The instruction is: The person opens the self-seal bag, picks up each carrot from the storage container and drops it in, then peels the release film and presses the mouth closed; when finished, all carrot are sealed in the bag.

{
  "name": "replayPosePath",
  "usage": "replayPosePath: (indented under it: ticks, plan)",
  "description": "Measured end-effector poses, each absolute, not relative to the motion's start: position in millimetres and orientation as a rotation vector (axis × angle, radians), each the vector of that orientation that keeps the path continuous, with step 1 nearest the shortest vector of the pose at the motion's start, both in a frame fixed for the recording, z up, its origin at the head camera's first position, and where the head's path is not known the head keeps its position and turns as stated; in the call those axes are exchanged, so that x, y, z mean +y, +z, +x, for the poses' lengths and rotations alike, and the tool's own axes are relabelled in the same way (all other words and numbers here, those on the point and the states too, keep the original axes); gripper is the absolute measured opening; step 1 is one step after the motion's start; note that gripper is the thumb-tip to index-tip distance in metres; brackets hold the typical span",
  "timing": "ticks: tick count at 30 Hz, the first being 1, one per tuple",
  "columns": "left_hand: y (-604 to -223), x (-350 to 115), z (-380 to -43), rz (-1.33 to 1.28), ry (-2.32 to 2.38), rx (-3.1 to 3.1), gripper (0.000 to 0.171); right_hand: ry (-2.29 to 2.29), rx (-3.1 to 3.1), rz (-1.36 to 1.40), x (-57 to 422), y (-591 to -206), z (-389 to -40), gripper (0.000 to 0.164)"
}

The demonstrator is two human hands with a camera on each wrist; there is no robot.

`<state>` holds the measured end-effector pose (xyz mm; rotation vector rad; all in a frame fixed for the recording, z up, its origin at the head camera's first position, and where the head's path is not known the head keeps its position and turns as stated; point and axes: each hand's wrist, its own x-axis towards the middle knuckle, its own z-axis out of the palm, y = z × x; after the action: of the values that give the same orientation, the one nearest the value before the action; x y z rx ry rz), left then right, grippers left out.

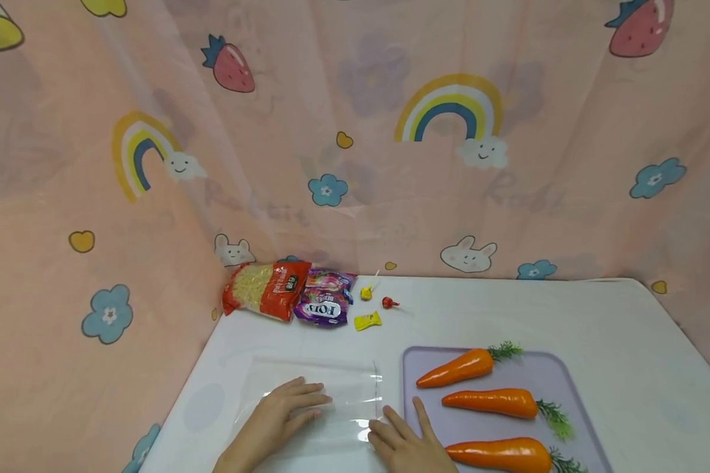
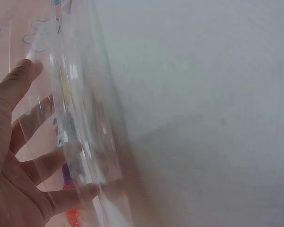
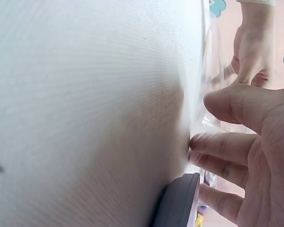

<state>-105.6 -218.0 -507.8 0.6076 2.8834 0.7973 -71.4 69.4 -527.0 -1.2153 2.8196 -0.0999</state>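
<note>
A clear plastic bag (image 1: pixel 346 384) lies flat on the white table, its edges showing as shiny lines. On top of it rests my left hand (image 1: pixel 281 417), fingers spread and fairly straight. In the left wrist view, the transparent film (image 2: pixel 80 118) overlaps the fingers of the left hand (image 2: pixel 33 161). My right hand (image 1: pixel 405 443) is at the bag's right edge, one finger reaching over the rim of the lilac tray (image 1: pixel 411 358). The right wrist view shows the right hand (image 3: pixel 255 156) with fingertips down by the film and tray edge, thumb apart.
Three orange carrots with green tops lie on the tray: an upper (image 1: pixel 458 369), a middle (image 1: pixel 491 402) and a lower carrot (image 1: pixel 499 454). At the back are a red food bag (image 1: pixel 266 289), a purple packet (image 1: pixel 325 299), a yellow lollipop (image 1: pixel 365 293), a red lollipop (image 1: pixel 388 303) and a yellow wrapped candy (image 1: pixel 367 321).
</note>
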Motion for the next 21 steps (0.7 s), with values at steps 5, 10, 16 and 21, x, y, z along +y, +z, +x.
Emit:
replayPosePath:
  ticks: [5, 10, 16, 21]
  plan:
    - [-507, -219, -106, 0.645, 0.826, 2.909, 0.027, -0.178, 2.778, -1.207, 70, -524, -74, 0.069]
    - [-507, -219, -105, 0.664, 0.841, 2.931, 0.03, -0.288, 2.764, -1.222, 70, -521, -78, 0.046]
    - [-509, -220, -105, 0.675, 0.846, 2.938, 0.031, -0.389, 2.712, -1.072, 75, -505, -80, 0.051]
    - [-510, -220, -105, 0.702, 0.853, 2.951, 0.032, -0.537, 2.811, -0.897, 111, -481, -77, 0.057]
